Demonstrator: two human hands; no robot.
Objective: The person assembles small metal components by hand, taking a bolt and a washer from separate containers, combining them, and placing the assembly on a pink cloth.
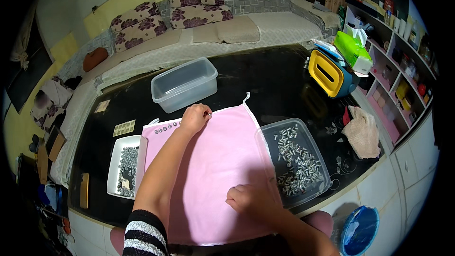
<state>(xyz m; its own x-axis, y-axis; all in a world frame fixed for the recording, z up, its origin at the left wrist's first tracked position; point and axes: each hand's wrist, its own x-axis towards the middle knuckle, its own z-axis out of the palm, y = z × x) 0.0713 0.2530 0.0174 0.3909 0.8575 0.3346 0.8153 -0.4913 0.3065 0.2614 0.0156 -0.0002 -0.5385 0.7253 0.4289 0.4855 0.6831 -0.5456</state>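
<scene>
A pink cloth (208, 161) with white edging lies spread before me. At its far edge my left hand (193, 119) is closed in a pinch; a tiny glint shows at the fingertips, too small to name. Beside that hand, a row of several small metal pieces (164, 128) lies along the cloth's far left edge. My right hand (249, 200) is curled closed low over the cloth's right part, and what it holds, if anything, is hidden. Right of the cloth, a clear plastic lid (318, 194) bears many loose metal screws (298, 159). A white tray (113, 180) of small metal nuts (128, 161) stands left.
Beyond the cloth, an empty clear plastic tub (182, 92) stands on the black table (256, 73). A yellow-and-teal box (327, 76) with a green tissue pack (351, 52), a beige cloth (361, 135) and a phone (84, 190) lie around. A blue bucket (361, 231) stands on the floor.
</scene>
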